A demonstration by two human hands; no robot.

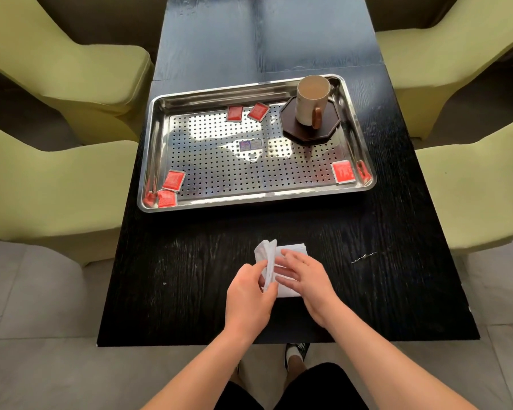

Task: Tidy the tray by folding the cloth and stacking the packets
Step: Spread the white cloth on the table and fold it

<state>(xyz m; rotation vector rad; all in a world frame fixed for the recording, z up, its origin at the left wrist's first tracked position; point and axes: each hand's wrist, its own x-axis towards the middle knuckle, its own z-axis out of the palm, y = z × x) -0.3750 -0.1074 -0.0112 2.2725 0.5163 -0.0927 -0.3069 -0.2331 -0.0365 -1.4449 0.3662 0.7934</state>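
A small white cloth (292, 250) lies on the black table in front of the steel tray (258, 199). My left hand (248, 294) pinches its left flap and holds it raised upright. My right hand (305, 279) lies flat on the rest of the cloth, pressing it down. Red packets lie scattered in the tray: two at the back (234, 113) (258, 111), two at the front left corner (174, 180) (166, 199), one at the front right (343, 172), and another against the right wall (362, 171).
A cream mug (312, 99) with a brown handle stands on a dark octagonal coaster (290, 119) in the tray's back right corner. Green chairs (60, 179) flank the black table (175, 261) on both sides. A small scrap (363, 257) lies to the right of the cloth.
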